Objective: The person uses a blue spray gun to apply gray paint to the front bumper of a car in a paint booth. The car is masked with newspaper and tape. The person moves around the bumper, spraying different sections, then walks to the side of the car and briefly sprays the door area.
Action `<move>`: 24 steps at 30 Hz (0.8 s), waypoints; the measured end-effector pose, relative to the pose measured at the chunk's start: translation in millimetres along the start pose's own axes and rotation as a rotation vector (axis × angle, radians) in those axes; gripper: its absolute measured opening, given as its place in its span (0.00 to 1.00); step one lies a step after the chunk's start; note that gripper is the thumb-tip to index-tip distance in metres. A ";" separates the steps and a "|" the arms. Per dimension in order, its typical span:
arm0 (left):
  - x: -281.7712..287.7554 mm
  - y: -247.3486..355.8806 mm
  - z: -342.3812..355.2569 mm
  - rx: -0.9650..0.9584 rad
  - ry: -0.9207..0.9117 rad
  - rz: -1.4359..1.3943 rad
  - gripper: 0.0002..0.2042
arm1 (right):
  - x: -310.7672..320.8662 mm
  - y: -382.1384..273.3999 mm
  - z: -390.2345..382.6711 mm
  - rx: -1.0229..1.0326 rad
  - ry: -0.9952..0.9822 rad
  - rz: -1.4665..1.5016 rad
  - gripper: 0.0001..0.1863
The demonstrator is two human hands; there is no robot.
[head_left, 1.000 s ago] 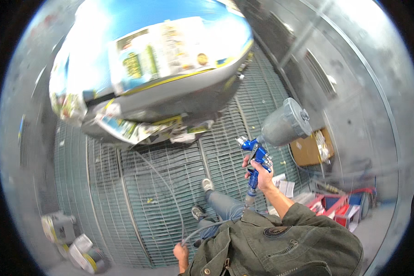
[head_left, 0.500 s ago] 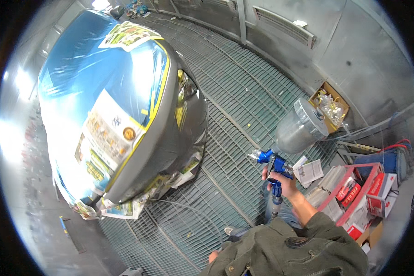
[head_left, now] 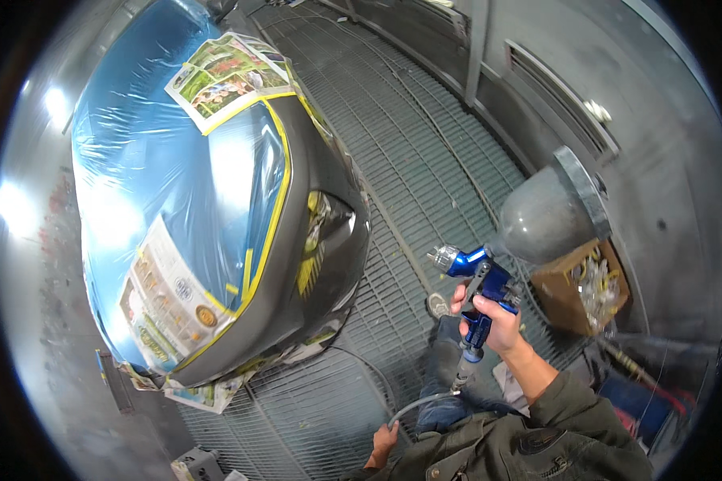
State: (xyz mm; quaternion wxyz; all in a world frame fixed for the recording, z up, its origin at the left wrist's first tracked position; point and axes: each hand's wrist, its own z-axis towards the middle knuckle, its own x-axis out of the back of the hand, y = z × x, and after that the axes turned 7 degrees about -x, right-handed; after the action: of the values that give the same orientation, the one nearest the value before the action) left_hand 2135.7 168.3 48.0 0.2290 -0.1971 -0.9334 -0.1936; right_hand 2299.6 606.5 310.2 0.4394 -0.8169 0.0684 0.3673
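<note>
My right hand (head_left: 499, 325) is wrapped round the grip of a blue spray gun (head_left: 496, 284), whose silver nozzle faces left. A big grey translucent paint cup (head_left: 544, 215) sits on the gun, tilted to the right. From the bottom of the grip runs a grey air hose (head_left: 415, 406). My left hand (head_left: 385, 435), low in the picture, is closed round this hose. Left of the gun, apart from it, stands a car (head_left: 295, 248) with a dark grey bumper. Blue film, printed paper sheets (head_left: 234, 78) and yellow tape cover its upper part.
Slatted metal grating (head_left: 393, 104) forms the floor. A cardboard box (head_left: 557, 293) of crumpled clear plastic stands by the right wall, below a wall vent (head_left: 557, 96). Hoses lie along the grating. A grey boxy object (head_left: 197, 465) is at the lower left.
My view has shifted forward along the car's side. The spray gun remains in my right hand. My left hand, barely visible before, now shows with the hose in it.
</note>
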 end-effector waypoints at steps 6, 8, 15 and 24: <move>2.4 145.4 142.4 -0.050 -0.066 -0.044 0.29 | 52.0 -50.6 155.4 -0.039 0.031 -0.086 0.20; 16.6 206.2 164.1 -0.165 -0.017 -0.029 0.25 | 75.5 -63.5 202.6 -0.089 -0.040 -0.092 0.20; 24.6 373.4 254.3 0.040 -0.028 -0.162 0.19 | 129.0 -117.3 378.0 -0.271 -0.261 -0.186 0.24; 6.9 511.7 386.8 0.183 0.405 -0.312 0.13 | 186.3 -113.1 594.5 -0.457 -0.308 -0.153 0.27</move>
State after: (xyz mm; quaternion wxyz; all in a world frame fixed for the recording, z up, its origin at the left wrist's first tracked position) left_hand 2227.8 778.5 -127.0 0.3953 0.0132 -0.9013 -0.1767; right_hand 2162.1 1170.8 58.2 0.2755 -0.8322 -0.1453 0.4587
